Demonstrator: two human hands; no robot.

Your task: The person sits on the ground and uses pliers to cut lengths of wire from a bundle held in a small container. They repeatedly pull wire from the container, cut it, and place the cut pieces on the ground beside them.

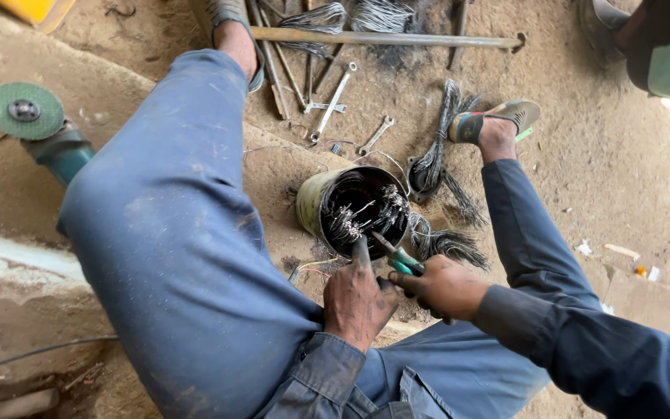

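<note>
Head view: R hand (445, 287) fingers clamped on pliers (397, 258); L hand (357, 299) fingers together at motor stator (313, 203) rim.

A round metal stator housing (313, 203) is seen at the centre of the frame, lying tilted on the dirt. Cut wire ends (366, 213) are bunched inside. Green-handled pliers (398, 259) are pointed at its lower rim.

Dull metal can (309, 203), wiry metal strands (366, 213), green plastic-handled pliers (399, 258), dusty matt earth floor (599, 155).
</note>
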